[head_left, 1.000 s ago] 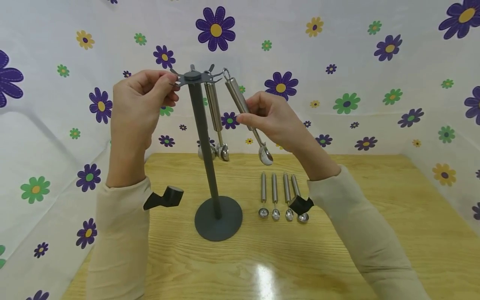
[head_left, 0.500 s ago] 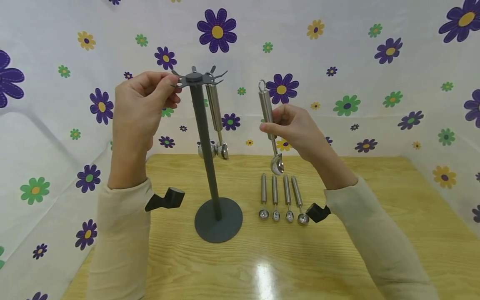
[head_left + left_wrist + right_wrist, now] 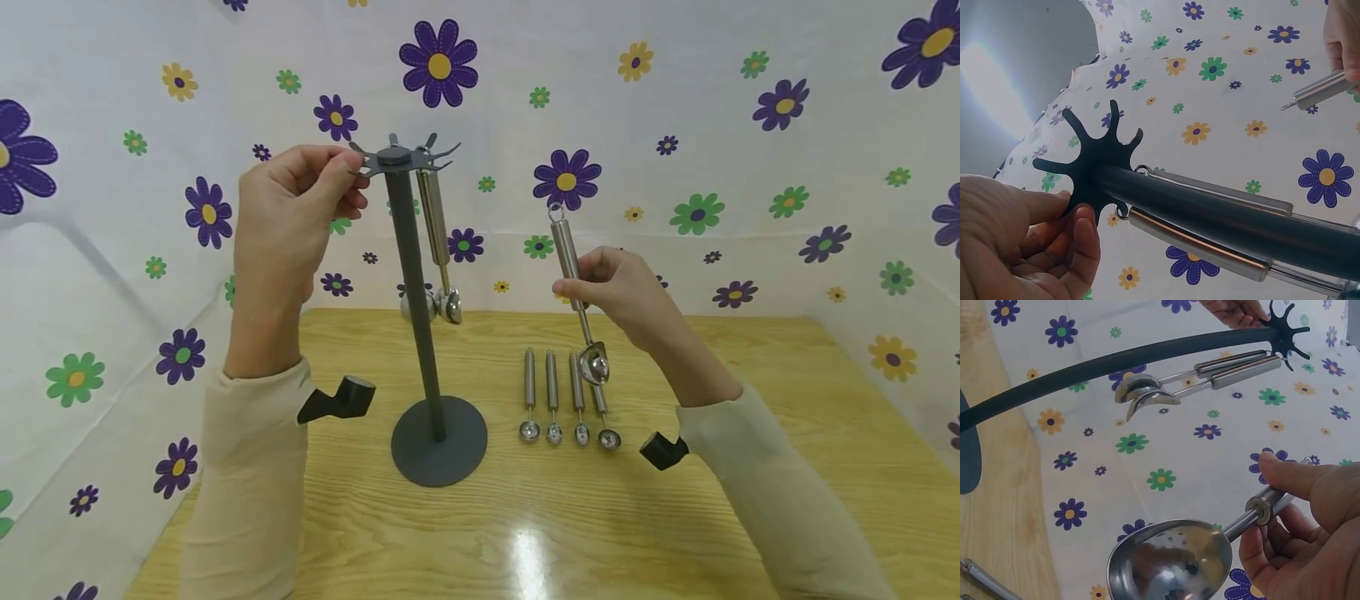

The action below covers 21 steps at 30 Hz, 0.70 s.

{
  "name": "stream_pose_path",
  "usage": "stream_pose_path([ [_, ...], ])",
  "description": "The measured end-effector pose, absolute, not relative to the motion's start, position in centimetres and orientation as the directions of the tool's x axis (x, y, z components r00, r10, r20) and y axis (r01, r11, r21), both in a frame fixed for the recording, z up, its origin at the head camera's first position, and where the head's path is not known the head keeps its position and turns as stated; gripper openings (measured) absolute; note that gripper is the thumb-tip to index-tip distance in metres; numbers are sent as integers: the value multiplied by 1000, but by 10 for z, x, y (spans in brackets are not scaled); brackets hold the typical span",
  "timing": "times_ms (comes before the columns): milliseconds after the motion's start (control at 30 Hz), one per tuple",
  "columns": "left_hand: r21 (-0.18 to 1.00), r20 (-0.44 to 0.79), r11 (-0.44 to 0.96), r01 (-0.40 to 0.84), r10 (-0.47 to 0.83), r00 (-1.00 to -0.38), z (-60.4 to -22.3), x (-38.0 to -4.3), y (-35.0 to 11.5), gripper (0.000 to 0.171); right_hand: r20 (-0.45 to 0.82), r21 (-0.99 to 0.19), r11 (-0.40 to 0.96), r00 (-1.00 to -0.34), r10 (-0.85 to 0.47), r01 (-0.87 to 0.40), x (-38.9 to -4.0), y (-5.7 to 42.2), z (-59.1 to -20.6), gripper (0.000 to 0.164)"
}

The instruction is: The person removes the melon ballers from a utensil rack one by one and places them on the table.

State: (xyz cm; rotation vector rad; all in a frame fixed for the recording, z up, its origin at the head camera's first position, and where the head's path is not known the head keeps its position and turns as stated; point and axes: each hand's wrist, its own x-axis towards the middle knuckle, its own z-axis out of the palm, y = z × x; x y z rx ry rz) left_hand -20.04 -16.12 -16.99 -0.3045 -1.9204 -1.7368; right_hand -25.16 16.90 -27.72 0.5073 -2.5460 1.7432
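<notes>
My left hand pinches one prong of the hooked top of a dark grey stand. Two ice cream scoops hang there by their rings, bowls down, side by side in the right wrist view. Off to the stand's right, my right hand grips a third steel ice cream scoop by its handle, thumb across the front. Its ring points up, and its bowl overlaps the small scoops on the table in the head view. Other prongs of the top carry nothing.
Several small steel scoops lie in a row on the wooden table, bowls toward me. The stand's round base rests left of them. A flower-patterned cloth rises behind and at the sides.
My right hand has carried its scoop right and down, away from the stand, where its ring was at a prong tip. The left hand has kept its pinch.
</notes>
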Motion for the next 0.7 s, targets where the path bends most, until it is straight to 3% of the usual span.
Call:
stream_pose_path([
  [700, 836, 548, 130, 533, -179, -817, -173, -202, -162, 18, -20, -875, 484, -997, -72, -17, -246, 223, -333, 54],
])
